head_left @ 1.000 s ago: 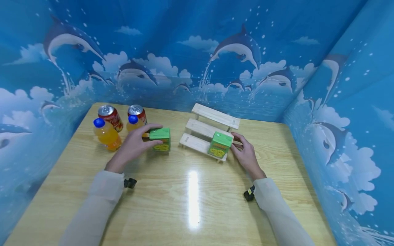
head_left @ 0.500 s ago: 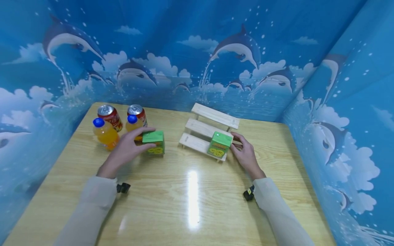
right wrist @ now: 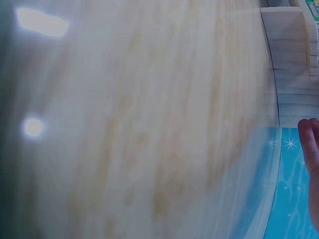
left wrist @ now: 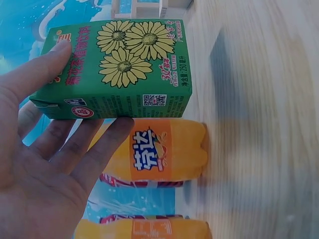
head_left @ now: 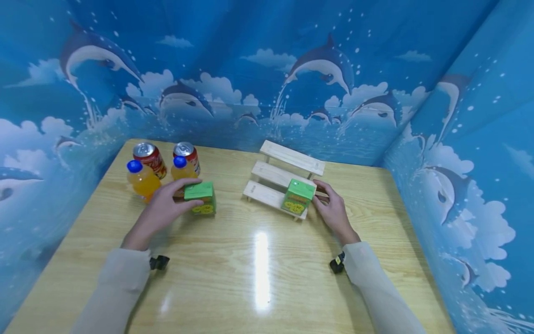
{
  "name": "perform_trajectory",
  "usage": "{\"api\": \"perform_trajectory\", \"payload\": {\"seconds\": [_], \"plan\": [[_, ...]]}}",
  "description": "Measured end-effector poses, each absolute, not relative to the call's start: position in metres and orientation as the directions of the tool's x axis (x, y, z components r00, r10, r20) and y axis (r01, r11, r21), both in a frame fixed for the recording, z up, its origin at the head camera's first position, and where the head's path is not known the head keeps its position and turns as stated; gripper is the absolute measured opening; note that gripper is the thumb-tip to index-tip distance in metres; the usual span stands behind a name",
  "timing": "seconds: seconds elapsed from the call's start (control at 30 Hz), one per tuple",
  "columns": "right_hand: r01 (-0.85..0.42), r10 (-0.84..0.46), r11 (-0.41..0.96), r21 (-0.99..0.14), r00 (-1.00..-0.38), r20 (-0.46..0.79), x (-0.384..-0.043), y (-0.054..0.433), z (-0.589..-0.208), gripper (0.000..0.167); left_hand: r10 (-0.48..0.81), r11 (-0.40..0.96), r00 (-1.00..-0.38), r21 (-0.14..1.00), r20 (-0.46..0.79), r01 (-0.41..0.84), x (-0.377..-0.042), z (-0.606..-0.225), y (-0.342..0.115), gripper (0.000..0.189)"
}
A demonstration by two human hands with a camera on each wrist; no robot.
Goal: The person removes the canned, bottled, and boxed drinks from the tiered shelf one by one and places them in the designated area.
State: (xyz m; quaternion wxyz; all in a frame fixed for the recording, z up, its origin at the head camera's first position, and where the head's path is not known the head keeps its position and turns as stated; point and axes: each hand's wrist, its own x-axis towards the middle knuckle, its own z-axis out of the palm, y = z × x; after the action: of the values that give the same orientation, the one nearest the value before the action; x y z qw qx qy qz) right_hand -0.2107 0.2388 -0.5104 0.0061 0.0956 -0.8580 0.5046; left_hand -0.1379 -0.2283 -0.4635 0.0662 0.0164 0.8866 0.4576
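My left hand pinches a green drink carton, thumb on one side and fingers on the other. Large yellow flowers cover the front of this carton in the left wrist view, and it hangs a little above the table. My right hand is at the right end of a three-tier wooden stand, close against another green carton on its lowest step. At the edge of the right wrist view, fingertips meet the stand's wood; whether they grip is unclear.
Behind my left hand are two orange soda bottles with blue caps and two red cans. A blue dolphin-printed curtain borders the wooden table at the back and sides.
My left hand has carried its carton left and slightly toward me, away from the stand. My right hand, the stand and the carton on it have stayed put.
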Motion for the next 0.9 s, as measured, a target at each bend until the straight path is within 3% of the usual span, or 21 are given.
{"api": "perform_trajectory", "payload": {"seconds": [0.17,0.6,0.9], "plan": [[-0.187,-0.167,0.463,-0.866,-0.978,0.122,-0.205,0.237,-0.502,0.051,0.061,0.580,-0.988,0.811,-0.139,-0.078,-0.132,-0.465,-0.234,0.071],[-0.203,-0.159,0.476,-0.856,-0.977,0.143,-0.222,0.250,-0.534,0.052,0.011,0.604,-0.986,0.787,-0.166,-0.125,-0.119,-0.467,-0.252,0.085],[-0.210,-0.160,0.462,-0.862,-0.975,0.152,-0.222,0.250,-0.534,0.051,-0.008,0.614,-0.991,0.782,-0.134,-0.111,-0.111,-0.471,-0.265,0.080]]}}
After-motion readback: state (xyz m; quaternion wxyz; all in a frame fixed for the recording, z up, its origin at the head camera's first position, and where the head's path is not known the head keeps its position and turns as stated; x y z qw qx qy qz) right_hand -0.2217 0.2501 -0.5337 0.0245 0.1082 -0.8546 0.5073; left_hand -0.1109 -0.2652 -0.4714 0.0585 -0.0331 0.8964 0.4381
